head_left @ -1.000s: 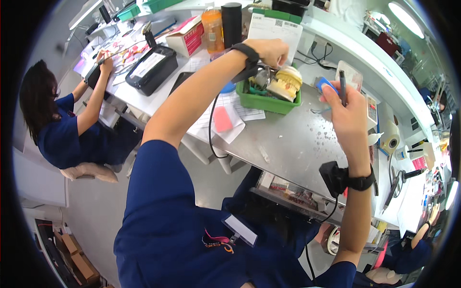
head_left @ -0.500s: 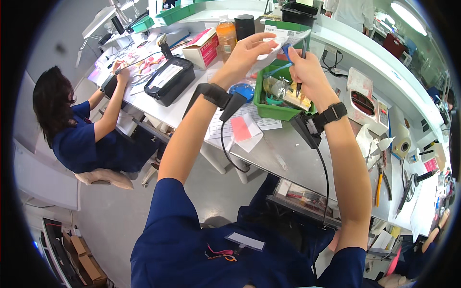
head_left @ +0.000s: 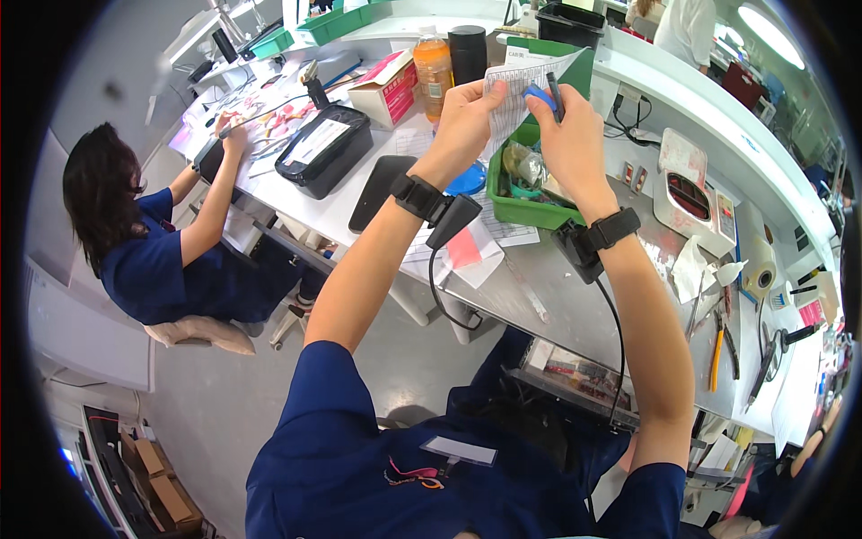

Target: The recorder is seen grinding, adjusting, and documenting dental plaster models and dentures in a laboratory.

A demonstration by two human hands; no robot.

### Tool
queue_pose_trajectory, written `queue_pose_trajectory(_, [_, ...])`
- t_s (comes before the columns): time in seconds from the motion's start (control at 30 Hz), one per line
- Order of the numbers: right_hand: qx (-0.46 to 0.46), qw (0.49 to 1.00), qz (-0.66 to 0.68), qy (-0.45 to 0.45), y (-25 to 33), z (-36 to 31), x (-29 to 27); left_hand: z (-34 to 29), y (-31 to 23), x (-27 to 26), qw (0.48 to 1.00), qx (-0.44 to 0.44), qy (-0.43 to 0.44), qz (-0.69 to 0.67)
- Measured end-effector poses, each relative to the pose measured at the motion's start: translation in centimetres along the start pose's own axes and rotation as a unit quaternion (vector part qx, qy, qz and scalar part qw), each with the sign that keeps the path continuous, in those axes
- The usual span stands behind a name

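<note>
My left hand [head_left: 469,124] pinches the near edge of a printed paper sheet [head_left: 519,101], raised above the far part of the bench. Just right of it, my right hand [head_left: 575,139] is closed around a dark pen [head_left: 556,90]. A small blue piece [head_left: 539,93] also shows at its thumb; its kind is unclear. Below both hands stands a green bin [head_left: 532,212] with a clear bag and small teal and pale things inside, partly hidden by my right hand and wrist. Left of the bin lies a round blue item [head_left: 467,180].
A black lidded box [head_left: 323,153], a red and white carton [head_left: 386,90] and an orange bottle [head_left: 434,76] stand left of my hands. On the right are an open white case [head_left: 687,193] and orange-handled pliers [head_left: 716,355]. A co-worker [head_left: 153,242] sits at the left.
The sheet has turned so that its printed side shows. My left hand has lowered and closed on its edge. The pen no longer points down into the bin, and the blue strip is out of sight.
</note>
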State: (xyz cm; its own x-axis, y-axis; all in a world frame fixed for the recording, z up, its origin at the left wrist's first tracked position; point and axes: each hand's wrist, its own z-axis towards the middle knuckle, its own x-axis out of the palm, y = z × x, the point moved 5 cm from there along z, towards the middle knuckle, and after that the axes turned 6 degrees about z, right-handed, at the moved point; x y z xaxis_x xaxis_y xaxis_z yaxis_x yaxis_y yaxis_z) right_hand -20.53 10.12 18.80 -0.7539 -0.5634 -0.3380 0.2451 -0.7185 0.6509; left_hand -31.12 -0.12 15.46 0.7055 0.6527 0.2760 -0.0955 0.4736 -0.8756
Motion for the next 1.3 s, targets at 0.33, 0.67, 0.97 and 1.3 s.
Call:
queue_pose_trajectory(0.33, [-0.013, 0.999, -0.047, 0.003, 1.0, 0.2, 0.3, -0.7, -0.2, 0.8, 0.994, 0.045, 0.007, 0.097])
queue_pose_trajectory(0.67, [0.276, 0.945, -0.068, -0.161, 1.8, -13.9, -28.2, -0.4, -1.5, -0.2, 0.873, 0.238, -0.137, 0.404])
queue_pose_trajectory(0.97, [0.499, 0.678, -0.451, -0.296, -15.9, -49.5, -58.6, -1.7, -1.1, 1.1, 0.857, 0.158, -0.039, 0.490])
queue_pose_trajectory(1.3, [0.279, 0.743, -0.454, -0.405, -2.2, -33.3, -50.9, -0.7, 2.5, -2.0, 0.836, 0.174, 0.021, 0.520])
